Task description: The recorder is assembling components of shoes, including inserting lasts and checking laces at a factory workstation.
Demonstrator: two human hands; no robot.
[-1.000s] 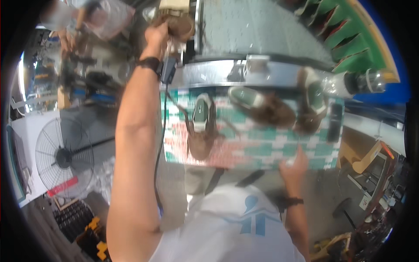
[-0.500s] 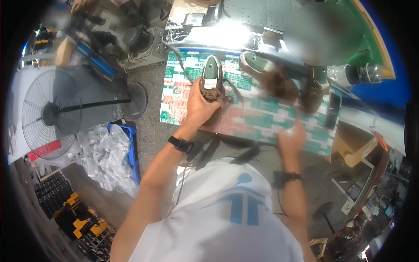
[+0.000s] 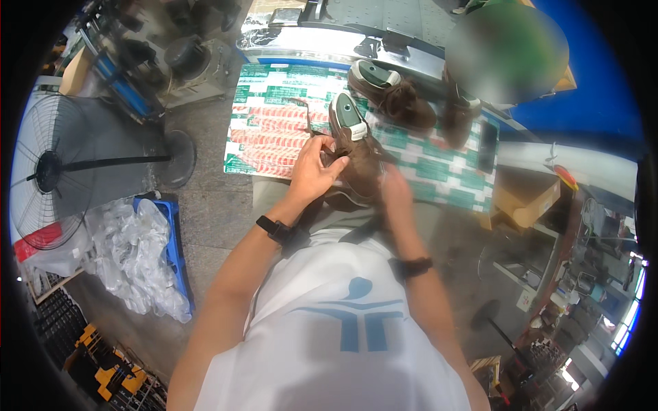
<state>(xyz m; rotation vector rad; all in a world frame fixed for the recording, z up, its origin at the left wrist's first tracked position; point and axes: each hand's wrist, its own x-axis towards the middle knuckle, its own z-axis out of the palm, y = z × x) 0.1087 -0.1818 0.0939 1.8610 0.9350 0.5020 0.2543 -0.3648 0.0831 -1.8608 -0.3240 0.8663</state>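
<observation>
A brown shoe (image 3: 362,159) with a green insole and a white tongue label lies in front of me, its heel pointing away, at the near edge of a board covered in green, white and red printed tape (image 3: 267,140). At its left side, my left hand (image 3: 314,170) has thumb and fingers pinched on the dark shoelace (image 3: 310,122), part of which sticks up beyond them. My right hand (image 3: 396,193) is beside the shoe's right side, smeared by motion, so its fingers cannot be made out.
Another brown shoe (image 3: 404,103) and a further dark shoe (image 3: 458,113) stand at the board's back right. Beyond it is a metal machine bed (image 3: 384,20). A floor fan (image 3: 51,171) and a blue crate (image 3: 177,240) with clear plastic bags are left; a cardboard box (image 3: 524,205) is right.
My left hand has shifted from gripping the shoe to its lace at the side. The shoe has turned and come nearer. My right hand has moved left to the shoe.
</observation>
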